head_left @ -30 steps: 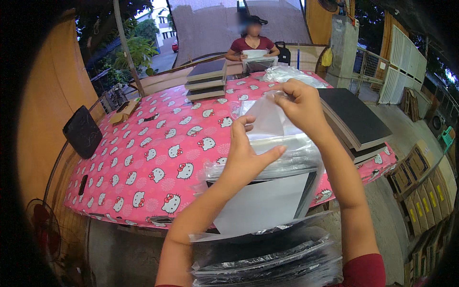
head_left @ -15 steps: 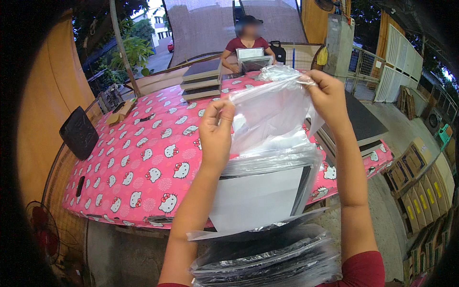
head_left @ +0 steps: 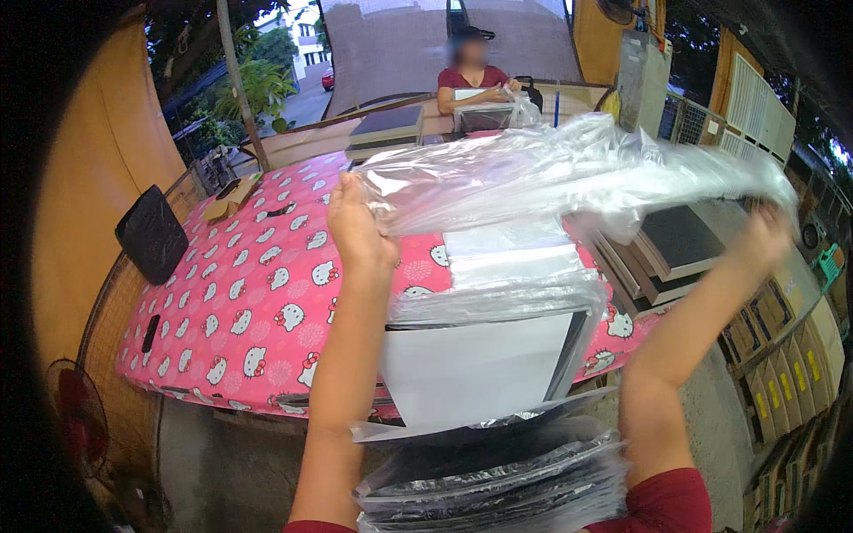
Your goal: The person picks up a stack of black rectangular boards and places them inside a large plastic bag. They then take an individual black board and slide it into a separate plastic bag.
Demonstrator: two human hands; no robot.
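A clear plastic bag is stretched wide above the table, crumpled and shiny, its right part smeared by motion. My left hand is closed on its left end. Out to the right, my blurred right hand grips the other end. Below the bag lies a pile of clear plastic bags and a white sheet with a dark border under plastic at the table's near edge. Closest to me, between my forearms, is a stack of dark, plastic-wrapped flat pieces.
A pink patterned cloth covers the table. Dark flat boards are stacked at right and far left. Across the table a co-worker handles a plastic-covered framed piece. Cardboard pieces stand on the floor at right.
My right hand has swung far out to the right, pulling the bag out wide. My left hand has shifted slightly left. The co-worker's hands have risen to plastic on the framed piece.
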